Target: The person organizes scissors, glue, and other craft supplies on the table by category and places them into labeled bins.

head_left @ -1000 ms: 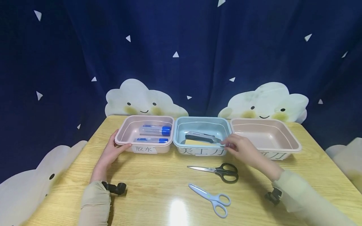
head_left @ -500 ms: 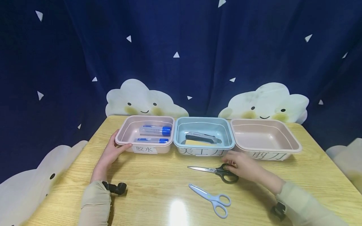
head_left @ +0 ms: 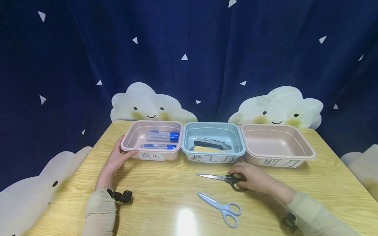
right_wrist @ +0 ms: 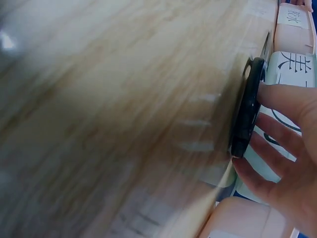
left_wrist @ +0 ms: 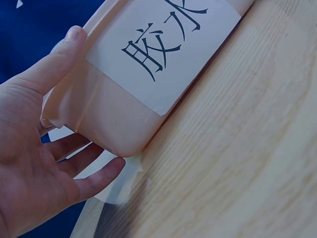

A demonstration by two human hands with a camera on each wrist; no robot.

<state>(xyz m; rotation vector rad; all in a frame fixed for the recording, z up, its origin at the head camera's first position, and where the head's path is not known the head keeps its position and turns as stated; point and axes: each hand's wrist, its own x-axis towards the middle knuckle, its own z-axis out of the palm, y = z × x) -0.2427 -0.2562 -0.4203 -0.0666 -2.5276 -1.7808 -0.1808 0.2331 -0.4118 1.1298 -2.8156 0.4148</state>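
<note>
At the left, my left hand (head_left: 114,160) holds the corner of a pink plastic bin (left_wrist: 114,116). Its thumb lies along the front rim and its fingers reach round the end wall. Two blue-capped glue tubes (head_left: 162,136) lie inside that bin. My right hand (head_left: 251,177) grips the black handles of a pair of scissors (right_wrist: 245,114), thumb and fingertips on the handles. The silver blades point left on the table, and the hand covers part of the handles. Nearer me lie light-blue scissors (head_left: 221,207), apart from both hands.
A blue bin (head_left: 213,153) with a grey-black utility knife (head_left: 208,143) and a yellow item (head_left: 203,149) stands in the middle of the row. Right of it is another pink bin (head_left: 277,141). Paper labels mark the bin fronts. A dark curtain (head_left: 189,39) hangs behind the table.
My right hand has come down from the front rim of the blue bin to the black scissors' handles. My left hand stays on the left bin.
</note>
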